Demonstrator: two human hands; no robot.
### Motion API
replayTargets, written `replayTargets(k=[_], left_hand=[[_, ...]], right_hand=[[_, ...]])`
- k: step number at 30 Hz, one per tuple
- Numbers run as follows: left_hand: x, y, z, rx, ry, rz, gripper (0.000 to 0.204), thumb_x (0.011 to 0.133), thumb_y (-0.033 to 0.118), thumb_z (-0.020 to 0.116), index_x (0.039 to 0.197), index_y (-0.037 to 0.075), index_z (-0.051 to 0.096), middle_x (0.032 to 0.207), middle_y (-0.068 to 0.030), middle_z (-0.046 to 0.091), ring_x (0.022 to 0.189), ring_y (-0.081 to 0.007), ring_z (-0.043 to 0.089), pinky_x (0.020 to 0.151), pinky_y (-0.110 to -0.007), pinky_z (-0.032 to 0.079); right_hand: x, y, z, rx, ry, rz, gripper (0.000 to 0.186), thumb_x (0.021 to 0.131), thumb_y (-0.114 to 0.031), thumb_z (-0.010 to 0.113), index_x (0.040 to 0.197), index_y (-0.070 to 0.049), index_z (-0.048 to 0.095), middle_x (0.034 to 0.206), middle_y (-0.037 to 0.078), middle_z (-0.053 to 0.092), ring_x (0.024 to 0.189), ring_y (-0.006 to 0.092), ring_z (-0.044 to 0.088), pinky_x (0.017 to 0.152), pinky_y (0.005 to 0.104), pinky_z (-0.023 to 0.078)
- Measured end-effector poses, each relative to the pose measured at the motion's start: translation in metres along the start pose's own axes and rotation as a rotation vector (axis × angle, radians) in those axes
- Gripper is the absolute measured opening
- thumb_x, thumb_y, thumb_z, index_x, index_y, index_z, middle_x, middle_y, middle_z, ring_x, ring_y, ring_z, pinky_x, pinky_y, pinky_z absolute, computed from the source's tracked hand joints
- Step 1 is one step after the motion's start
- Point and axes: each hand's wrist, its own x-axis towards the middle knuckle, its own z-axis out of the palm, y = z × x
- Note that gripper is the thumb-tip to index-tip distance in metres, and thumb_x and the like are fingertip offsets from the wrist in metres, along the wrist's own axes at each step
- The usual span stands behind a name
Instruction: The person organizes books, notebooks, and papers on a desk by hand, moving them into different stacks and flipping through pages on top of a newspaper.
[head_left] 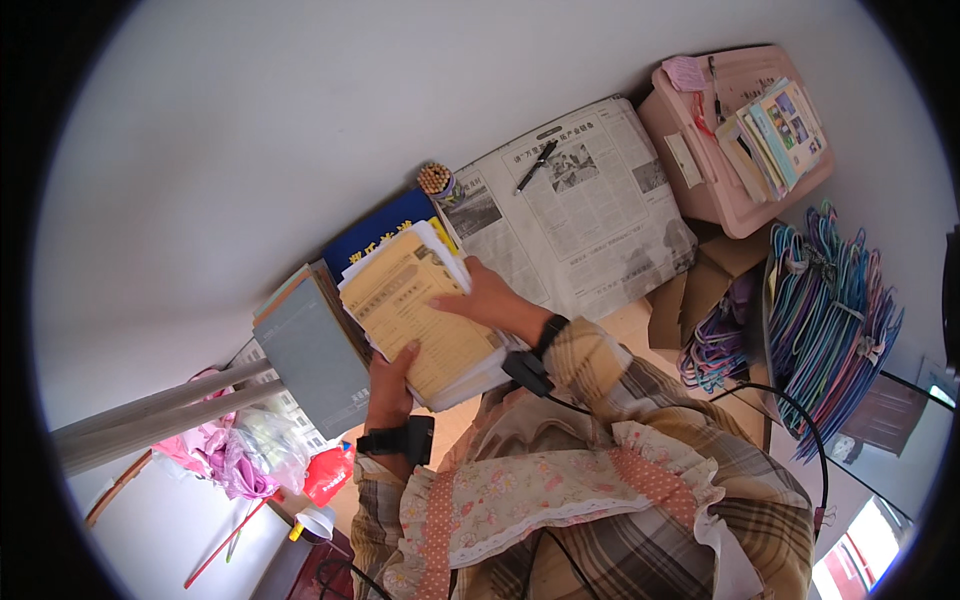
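Observation:
A thick stack of papers (405, 318) with a yellowish printed sheet on top is gripped between my two hands. My left hand (391, 385) holds its near left edge, thumb on the top sheet. My right hand (492, 302) clasps the right edge, its thumb also laid over the top; the fingers beneath are hidden. Just beyond the stack a dark blue book (372, 232) with yellow lettering shows in part. Grey file folders (318, 352) lie to the left of the stack. A bundle of pencils (436, 180) stands upright by the blue book.
Newspaper (600, 235) covers a flat surface, with a black pen (537, 167) on it. At the far right, a pink lidded bin (705, 190) bears booklets (793, 130). Many hangers (830, 310) stand beside a cardboard box (685, 290). Plastic bags (250, 450) are at left; cables run near my arms.

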Motion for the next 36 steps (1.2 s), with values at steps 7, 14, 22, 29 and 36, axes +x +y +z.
replayTargets(k=[7,14,22,29,36], left_hand=[[-0.003,-0.025,0.097,-0.112,-0.253,-0.061,0.058,0.08,0.006,0.071,0.132,0.0,0.045,0.125,-0.0109,0.058,0.112,-0.0201,0.057,0.096,-0.033,0.046],[0.077,-0.06,0.165,-0.025,-0.417,-0.195,0.041,0.089,0.01,0.062,0.127,0.0,0.05,0.118,-0.0109,0.061,0.105,-0.0192,0.06,0.089,-0.032,0.049],[0.132,-0.108,0.137,0.242,-0.172,0.053,0.037,0.093,0.016,0.059,0.123,-0.005,0.049,0.112,-0.0132,0.062,0.098,-0.0168,0.06,0.082,-0.03,0.05],[0.153,-0.155,0.138,0.602,0.213,0.351,0.04,0.091,0.015,0.06,0.118,-0.009,0.043,0.107,-0.0221,0.061,0.098,-0.0284,0.06,0.084,-0.037,0.047],[0.164,-0.162,0.144,0.636,0.321,0.231,0.064,0.087,0.015,0.061,0.132,-0.013,0.026,0.121,-0.033,0.05,0.11,-0.0441,0.053,0.094,-0.045,0.042]], right_hand=[[-0.07,-0.01,-0.096,0.11,0.145,-0.029,0.068,0.076,-0.025,0.078,0.127,0.005,0.044,0.118,0.018,0.056,0.105,0.021,0.056,0.088,0.0345,0.048],[-0.052,0.055,-0.177,0.459,0.068,0.3,0.051,0.093,-0.026,0.061,0.131,0.002,0.044,0.118,0.01,0.059,0.102,0.0151,0.058,0.084,0.0291,0.05],[0.021,0.106,-0.17,0.345,0.03,0.211,0.048,0.088,-0.023,0.068,0.122,0.004,0.048,0.111,0.012,0.063,0.096,0.0164,0.061,0.081,0.0296,0.051],[0.048,0.124,-0.166,0.327,0.039,0.143,0.053,0.084,-0.019,0.072,0.121,0.007,0.044,0.11,0.014,0.061,0.097,0.0188,0.06,0.086,0.0318,0.05],[0.061,0.137,-0.162,0.06,0.142,0.072,0.059,0.085,-0.019,0.07,0.127,0.007,0.037,0.115,0.015,0.057,0.102,0.0191,0.057,0.088,0.0318,0.049]])
